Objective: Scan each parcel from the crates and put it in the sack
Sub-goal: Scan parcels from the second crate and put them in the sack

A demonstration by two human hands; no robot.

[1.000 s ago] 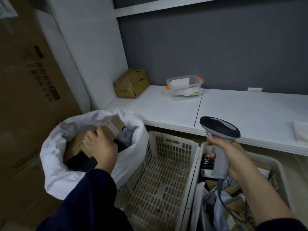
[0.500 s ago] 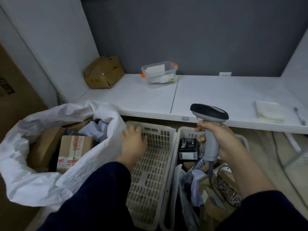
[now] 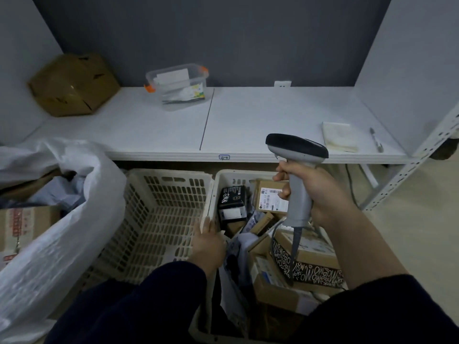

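Note:
Two cream plastic crates stand side by side under the white shelf. The left crate [image 3: 159, 209] holds nothing. The right crate [image 3: 223, 177] is full of parcels, among them a black box [image 3: 232, 198], a brown box with a white label [image 3: 269, 197] and a patterned black-and-white box [image 3: 310, 269]. My right hand [image 3: 320, 194] grips a grey barcode scanner [image 3: 296, 155] above the right crate. My left hand [image 3: 210, 240] reaches over the rim between the crates, fingers relaxed, holding nothing. The white sack [image 3: 57, 239] at the left holds several parcels.
On the white shelf [image 3: 248, 120] sit a brown cardboard box [image 3: 73, 84], a clear tub with orange clips [image 3: 177, 85], a folded white cloth [image 3: 339, 136] and a pen [image 3: 376, 140]. A perforated metal rack post [image 3: 409, 167] stands at the right.
My left hand left the sack, crossed the empty left crate and reached the right crate's rim. The view swung right and down. My right hand kept holding the scanner.

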